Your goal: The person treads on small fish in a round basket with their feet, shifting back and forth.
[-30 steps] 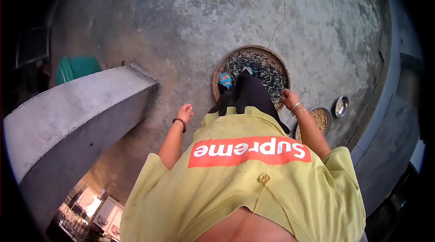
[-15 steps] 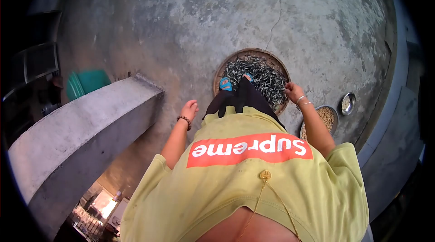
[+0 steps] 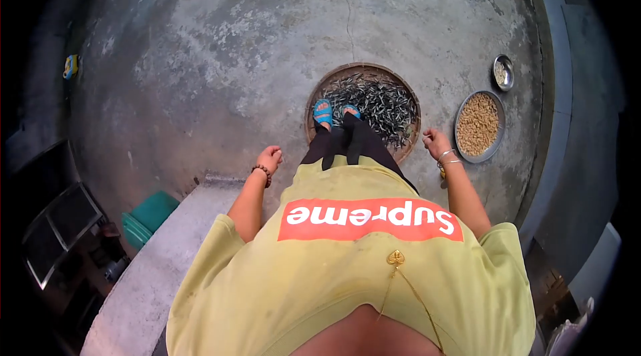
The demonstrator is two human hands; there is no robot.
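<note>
Tray [image 3: 312,99] at 12 o'clock already spread, pan [image 3: 501,116] at 2 filled; what remains unclear. Left hand [image 3: 269,158], right hand [image 3: 437,143] near tray, curled; can't tell contents.

You are on a paved yard or terrace, seemingly at a home: the worn concrete floor [image 3: 227,42] is stained and cracked, with a rough concrete ledge [image 3: 150,276] along one side. A wide woven tray [image 3: 360,66], a metal basin [image 3: 501,122] of pale pieces and a small metal bowl [image 3: 509,76] sit around you, and your blue sandals [image 3: 323,113] look casual.
</note>
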